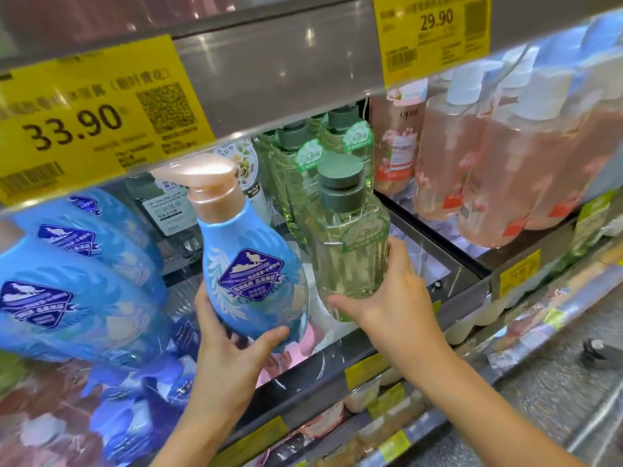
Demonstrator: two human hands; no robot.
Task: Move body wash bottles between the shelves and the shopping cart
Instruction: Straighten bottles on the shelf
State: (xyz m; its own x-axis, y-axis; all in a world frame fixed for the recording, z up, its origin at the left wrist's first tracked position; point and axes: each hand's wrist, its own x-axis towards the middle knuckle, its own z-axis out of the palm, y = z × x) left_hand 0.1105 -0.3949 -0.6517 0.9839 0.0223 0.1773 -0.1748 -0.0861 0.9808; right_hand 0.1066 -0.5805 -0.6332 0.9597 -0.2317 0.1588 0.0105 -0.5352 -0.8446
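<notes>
- A shopper's left hand [232, 345] cups the base of a blue pump bottle [251, 264], thumb curled across its front and fingers wrapped behind; the right hand [387, 298] grips the lower body of a clear green bottle [347, 251], fingers round its right side.
- Both bottles stand upright, side by side and nearly touching, held just in front of the shelf's [397, 335] front edge, each long axis vertical.
- Their rows lie straight behind: blue stock [67, 291] towards the left end, green stock [303, 163] mid-shelf; judging by this, either hand reaches its own row directly.
- Pink bottles [499, 163] fill the right end; yellow price tags [94, 119] hang above.
- No cart is visible.
</notes>
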